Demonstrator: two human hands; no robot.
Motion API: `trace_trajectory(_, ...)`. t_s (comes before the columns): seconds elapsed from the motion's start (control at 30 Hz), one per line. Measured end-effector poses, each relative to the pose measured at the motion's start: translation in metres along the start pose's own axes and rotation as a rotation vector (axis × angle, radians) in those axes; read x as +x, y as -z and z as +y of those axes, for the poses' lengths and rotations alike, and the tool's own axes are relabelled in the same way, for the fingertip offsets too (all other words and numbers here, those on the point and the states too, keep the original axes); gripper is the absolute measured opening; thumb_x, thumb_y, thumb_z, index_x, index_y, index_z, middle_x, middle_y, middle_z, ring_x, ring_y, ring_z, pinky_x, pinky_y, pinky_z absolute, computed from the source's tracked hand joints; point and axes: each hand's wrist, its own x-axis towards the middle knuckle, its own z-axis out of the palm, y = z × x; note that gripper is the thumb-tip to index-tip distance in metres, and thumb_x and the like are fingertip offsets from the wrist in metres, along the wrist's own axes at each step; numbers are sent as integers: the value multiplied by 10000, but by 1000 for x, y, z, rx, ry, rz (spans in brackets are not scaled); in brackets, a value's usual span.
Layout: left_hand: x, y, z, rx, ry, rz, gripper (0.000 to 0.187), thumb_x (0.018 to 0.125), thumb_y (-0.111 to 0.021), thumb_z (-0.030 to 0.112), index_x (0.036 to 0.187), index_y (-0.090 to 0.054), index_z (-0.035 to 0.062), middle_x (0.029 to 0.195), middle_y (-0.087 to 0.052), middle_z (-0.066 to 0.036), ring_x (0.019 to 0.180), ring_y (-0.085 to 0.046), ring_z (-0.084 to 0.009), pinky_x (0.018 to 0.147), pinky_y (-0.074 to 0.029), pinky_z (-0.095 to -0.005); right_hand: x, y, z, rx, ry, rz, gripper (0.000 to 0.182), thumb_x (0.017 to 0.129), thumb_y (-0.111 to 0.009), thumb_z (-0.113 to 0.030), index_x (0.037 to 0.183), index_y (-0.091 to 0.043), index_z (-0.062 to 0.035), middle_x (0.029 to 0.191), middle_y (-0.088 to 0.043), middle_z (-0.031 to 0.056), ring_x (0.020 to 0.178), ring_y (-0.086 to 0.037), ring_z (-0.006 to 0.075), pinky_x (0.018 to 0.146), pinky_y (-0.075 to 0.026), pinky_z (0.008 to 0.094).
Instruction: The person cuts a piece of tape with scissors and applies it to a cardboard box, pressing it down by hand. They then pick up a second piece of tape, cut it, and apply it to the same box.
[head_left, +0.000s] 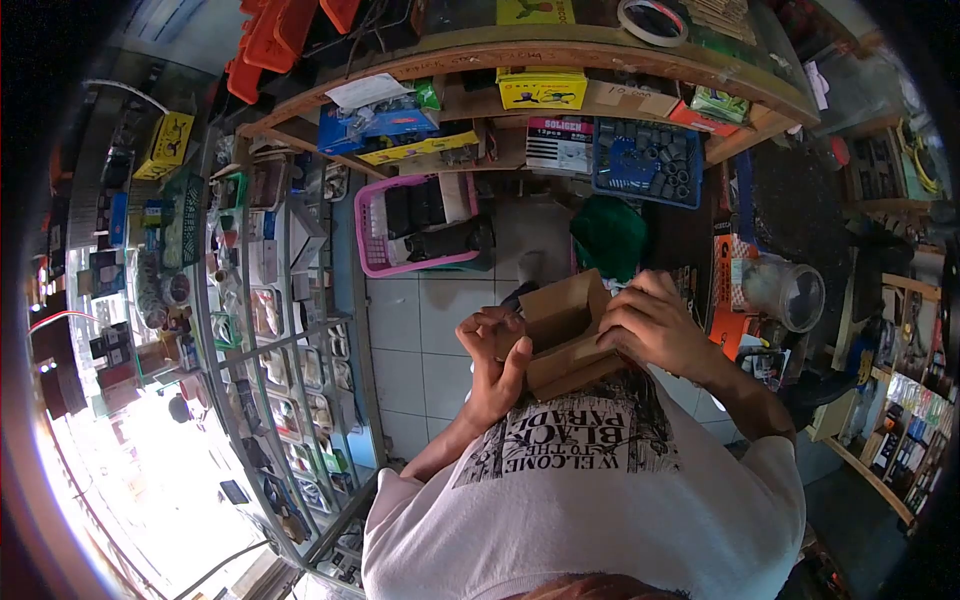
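Observation:
I hold a small open brown cardboard box (560, 335) in front of my chest, above a white T-shirt with black print. My left hand (492, 352) grips the box's left side, with the fingers curled over its edge. On the right side, my right hand (650, 325) closes on the box's upper flap. The inside of the box is in shadow, so I cannot tell what it contains.
A pink basket (372, 240) of dark items stands on the tiled floor under a curved wooden counter (560, 45). A blue crate (645, 160) and yellow boxes (542, 90) sit on the shelf below. A glass display case (280, 330) runs along the left; a clear jar (785, 290) stands at right.

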Motion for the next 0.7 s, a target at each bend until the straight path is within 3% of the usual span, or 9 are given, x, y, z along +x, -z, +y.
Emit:
trace_trajectory(0.27, 1, 3, -3, 38, -55, -39, 440, 999, -619, 121, 1239, -251, 87, 1190, -421, -130, 1096, -435, -203, 1028, -363, -405, -9, -12, 4, -48, 15, -74, 264, 797, -788, -103, 1020, -651, -140, 1039, -572, 2, 1048, -481, 235, 913, -368, 434)
trace_trajectory(0.37, 0, 3, -7, 0, -68, -30, 437, 1000, -618, 123, 1236, -252, 88, 1187, -421, -131, 1092, -434, -206, 1027, -360, -406, -5, -2, 3, -25, 52, -79, 261, 802, -793, -124, 1022, -654, -139, 1027, -562, 3, 1046, -479, 232, 910, -365, 430)
trace_trajectory(0.47, 2, 2, -1, 28, -60, -40, 430, 1001, -614, 120, 1235, -255, 87, 1179, -424, -129, 1085, -434, -209, 1023, -358, -407, -4, -4, 3, -50, 50, -45, 196, 819, -796, -277, 908, -682, -144, 1016, -638, -29, 1017, -514, 213, 893, -378, 404)
trace_trajectory(0.57, 1, 4, 0, 66, -70, -51, 427, 1000, -614, 118, 1232, -257, 84, 1169, -429, -128, 1081, -434, -210, 1020, -358, -408, -4, -3, 3, -75, 16, -67, 202, 811, -799, -285, 912, -692, -147, 985, -643, -33, 1028, -513, 206, 905, -381, 401)
trace_trajectory(0.7, 4, 4, 2, 124, -123, -75, 429, 1001, -617, 128, 1231, -259, 79, 1164, -435, -128, 1081, -436, -211, 1017, -361, -407, 11, 17, 3, 92, 0, -101, 177, 896, -751, -227, 1031, -695, -128, 964, -643, -3, 991, -534, 219, 898, -401, 407)
